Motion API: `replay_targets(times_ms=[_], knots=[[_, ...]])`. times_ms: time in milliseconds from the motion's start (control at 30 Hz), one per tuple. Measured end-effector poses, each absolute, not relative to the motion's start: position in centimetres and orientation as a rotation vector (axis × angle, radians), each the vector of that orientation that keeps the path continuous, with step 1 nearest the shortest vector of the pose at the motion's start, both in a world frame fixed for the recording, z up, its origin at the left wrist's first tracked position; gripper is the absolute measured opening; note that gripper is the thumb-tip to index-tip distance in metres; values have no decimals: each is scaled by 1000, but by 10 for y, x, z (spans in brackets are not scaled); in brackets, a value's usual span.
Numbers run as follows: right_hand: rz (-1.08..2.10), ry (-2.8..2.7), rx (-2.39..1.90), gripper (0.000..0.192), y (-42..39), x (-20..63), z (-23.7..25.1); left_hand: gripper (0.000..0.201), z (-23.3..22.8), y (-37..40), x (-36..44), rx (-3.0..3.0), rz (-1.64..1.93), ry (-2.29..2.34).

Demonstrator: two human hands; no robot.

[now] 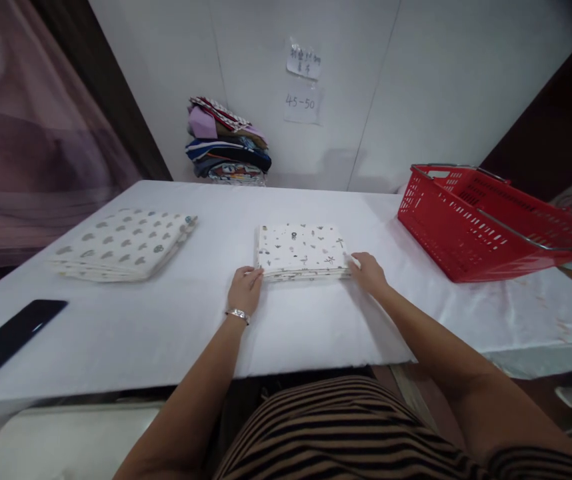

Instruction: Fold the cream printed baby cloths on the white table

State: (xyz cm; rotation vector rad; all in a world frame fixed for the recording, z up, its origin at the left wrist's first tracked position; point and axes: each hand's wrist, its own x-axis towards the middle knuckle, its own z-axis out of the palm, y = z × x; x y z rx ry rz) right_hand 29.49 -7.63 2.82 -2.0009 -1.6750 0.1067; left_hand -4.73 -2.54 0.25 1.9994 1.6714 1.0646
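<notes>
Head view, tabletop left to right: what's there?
Black phone → folded cloth with grey shapes → left hand → small-print folded cloth → right hand → red basket.

Two hands are counted: left hand (245, 288), right hand (369, 271). Two folded cloths are seen on the table (166, 333): small-print cloth (302, 250), heart-print cloth (123, 243). One red basket (486, 223), one phone (9, 339), one clothes pile (227, 143), two wall notes (303, 80), one bracelet (239, 313) are logged.
</notes>
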Motion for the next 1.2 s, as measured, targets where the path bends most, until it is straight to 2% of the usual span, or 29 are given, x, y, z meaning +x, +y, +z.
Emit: replay_targets(times_ms=[67,200,333,700,1033,1200], knots=[[-68,-1916,-1751,27,-79,285,27,26,9,-29,-44,2174,1095,1665],[-117,-2169,-1499,27,-78,264,25,27,25,-34,-26,2542,998,1491],[-95,-2225,-1508,27,-72,261,18,26,25,-28,-11,2643,886,1308],[-150,-2194,-1463,25,-78,268,3,25,8,-22,-18,2631,801,1331],[-304,-2315,-1418,41,-85,274,0,43,13,-24,-29,2905,642,1278],[-316,-2369,-1409,47,-83,282,-4,36,7,-17,-34,2973,578,1263]])
